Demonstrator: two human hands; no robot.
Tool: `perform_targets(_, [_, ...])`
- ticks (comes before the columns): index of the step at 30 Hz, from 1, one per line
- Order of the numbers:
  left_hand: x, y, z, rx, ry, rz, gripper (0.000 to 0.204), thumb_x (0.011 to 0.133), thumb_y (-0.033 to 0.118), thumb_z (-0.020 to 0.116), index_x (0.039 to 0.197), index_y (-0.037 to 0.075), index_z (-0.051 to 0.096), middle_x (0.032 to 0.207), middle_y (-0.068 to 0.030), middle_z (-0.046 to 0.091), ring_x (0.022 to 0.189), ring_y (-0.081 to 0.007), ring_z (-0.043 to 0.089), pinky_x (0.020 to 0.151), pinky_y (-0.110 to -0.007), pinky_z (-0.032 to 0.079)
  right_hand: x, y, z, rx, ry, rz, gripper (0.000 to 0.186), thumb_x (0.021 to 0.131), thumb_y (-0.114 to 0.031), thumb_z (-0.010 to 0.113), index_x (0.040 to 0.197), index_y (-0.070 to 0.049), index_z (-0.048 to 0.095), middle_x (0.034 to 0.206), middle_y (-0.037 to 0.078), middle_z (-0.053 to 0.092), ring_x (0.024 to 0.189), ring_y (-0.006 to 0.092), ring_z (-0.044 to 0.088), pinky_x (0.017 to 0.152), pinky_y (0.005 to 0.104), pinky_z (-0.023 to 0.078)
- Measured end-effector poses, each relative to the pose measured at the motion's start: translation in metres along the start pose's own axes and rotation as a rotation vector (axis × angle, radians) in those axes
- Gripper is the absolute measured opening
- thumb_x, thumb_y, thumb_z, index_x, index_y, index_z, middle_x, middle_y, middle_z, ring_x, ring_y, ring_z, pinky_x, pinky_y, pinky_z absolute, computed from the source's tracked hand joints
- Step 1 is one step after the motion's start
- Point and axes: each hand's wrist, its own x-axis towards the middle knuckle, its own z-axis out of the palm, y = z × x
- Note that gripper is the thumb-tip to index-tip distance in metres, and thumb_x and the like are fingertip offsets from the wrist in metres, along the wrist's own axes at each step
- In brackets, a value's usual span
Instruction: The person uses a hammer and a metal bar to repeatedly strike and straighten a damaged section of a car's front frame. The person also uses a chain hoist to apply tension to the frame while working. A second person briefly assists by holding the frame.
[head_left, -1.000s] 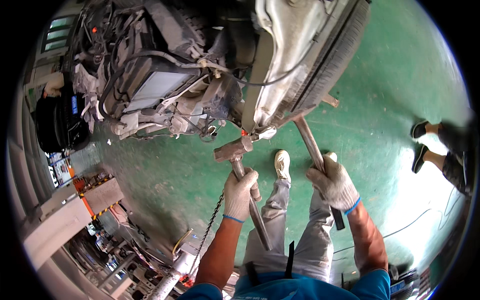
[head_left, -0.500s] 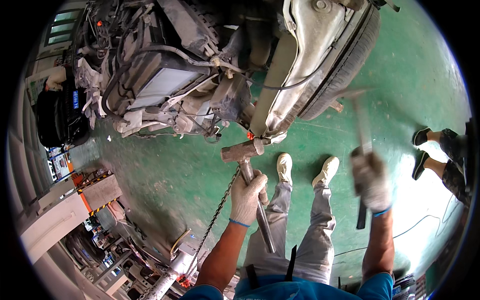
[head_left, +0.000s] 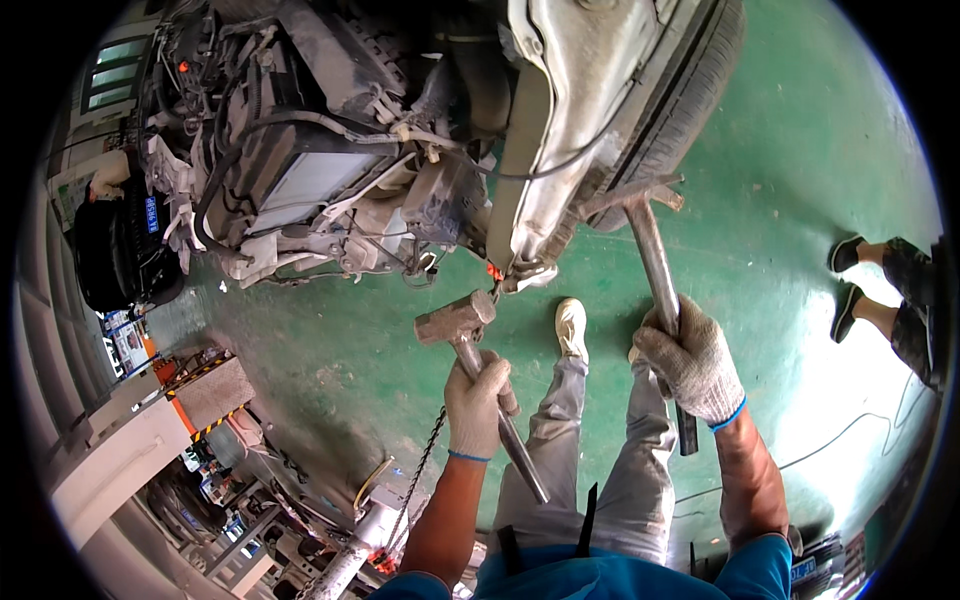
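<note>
My left hand [head_left: 474, 410], in a white knitted glove, is wrapped round the metal handle of a club hammer [head_left: 455, 318]. Its blocky head points up and left, just short of the front end of the car's bare metal rail [head_left: 555, 130]. In my right hand [head_left: 698, 362], also gloved, is a body hammer [head_left: 652, 258] with a long, slim head. That head overlaps the rail's side and the lower part of the tyre [head_left: 690, 110] in the picture; whether it touches either, I cannot tell. The fingers of both hands are closed.
The stripped car front, with its radiator [head_left: 318, 188] and loose hoses, fills the upper left. A taut chain [head_left: 424, 465] rises from a white post [head_left: 345, 565] at lower left, and an orange hook [head_left: 494, 271] sits at the rail's end. Another person's legs [head_left: 880, 255] stand at right. A cable [head_left: 840, 437] crosses the green floor.
My right hand has swung the body hammer leftward, bringing its head over to the rail and wheel. My left hand with the club hammer has shifted slightly left and down.
</note>
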Motion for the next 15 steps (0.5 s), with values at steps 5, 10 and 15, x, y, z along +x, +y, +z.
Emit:
perform_targets(5, [0.002, 0.013, 0.014, -0.074, -0.039, 0.012, 0.021, 0.092, 0.016, 0.071, 0.104, 0.010, 0.055, 0.070, 0.0018, 0.050, 0.051, -0.0108, 0.047, 0.048, -0.030, 0.040, -0.003, 0.007, 0.008, -0.114, -0.083, 0.008, 0.019, 0.092, -0.015, 0.073, 0.095, -0.001, 0.061, 0.073, 0.011, 0.061, 0.068, 0.0196, 0.061, 0.062, 0.0378, 0.050])
perform_targets(10, [0.004, 0.019, 0.006, -0.040, -0.021, 0.018, 0.020, 0.093, 0.014, 0.070, 0.106, 0.010, 0.056, 0.070, 0.0016, 0.050, 0.051, -0.0109, 0.047, 0.049, -0.030, 0.040, -0.008, -0.018, -0.025, -0.235, 0.047, -0.028, 0.023, 0.096, -0.021, 0.072, 0.105, -0.002, 0.063, 0.072, 0.006, 0.060, 0.064, 0.0166, 0.058, 0.059, 0.0343, 0.047])
perform_targets(15, [0.006, 0.004, -0.023, 0.015, 0.074, 0.018, 0.018, 0.094, 0.014, 0.068, 0.106, 0.010, 0.056, 0.070, 0.0016, 0.051, 0.052, -0.0110, 0.047, 0.049, -0.030, 0.041, 0.001, 0.000, -0.076, 0.008, 0.673, -0.411, 0.028, 0.101, -0.028, 0.066, 0.107, -0.001, 0.062, 0.060, -0.003, 0.046, 0.044, 0.0088, 0.042, 0.043, 0.0274, 0.038])
